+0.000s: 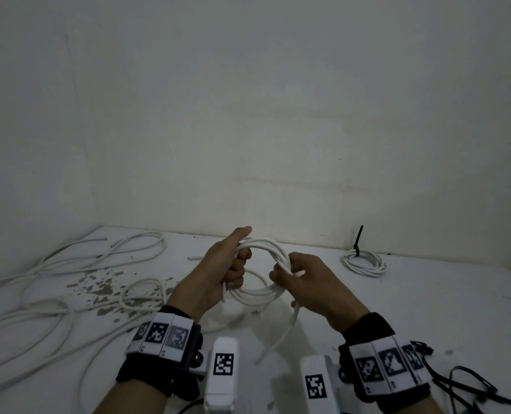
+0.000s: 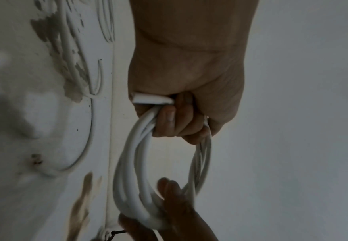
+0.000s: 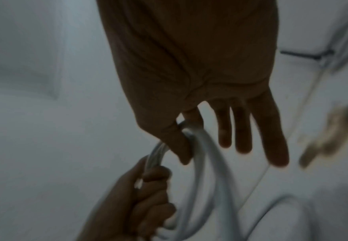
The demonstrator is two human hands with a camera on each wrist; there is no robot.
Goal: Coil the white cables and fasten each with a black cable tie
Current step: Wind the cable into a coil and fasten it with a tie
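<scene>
We hold the round coil of white cable (image 1: pixel 261 273) in the air, just above the white table w/ chipped paint (image 1: pixel 427 300); the coil is our landmark.

L hand (image 1: pixel 218 270): fingers curled tight round the coil's left side, several turns bundled in the fist; thumb lies along the top. A short cable end pokes out below the fist (L wrist view).

R hand (image 1: pixel 311 282): thumb and index pinch the coil's right side; other three fingers (image 3: pixel 245 130) are straight and spread, touching nothing (R wrist view). A loose tail of the cable hangs from the coil toward us.

Left of coil: loose uncoiled white cables (image 1: pixel 69 282) sprawl on the table. Right of coil, well apart: a finished small white coil (image 1: pixel 364 262) w/ an upright black cable tie (image 1: pixel 358 240). Near-right: spare black cable ties (image 1: pixel 463 383) on the table.
</scene>
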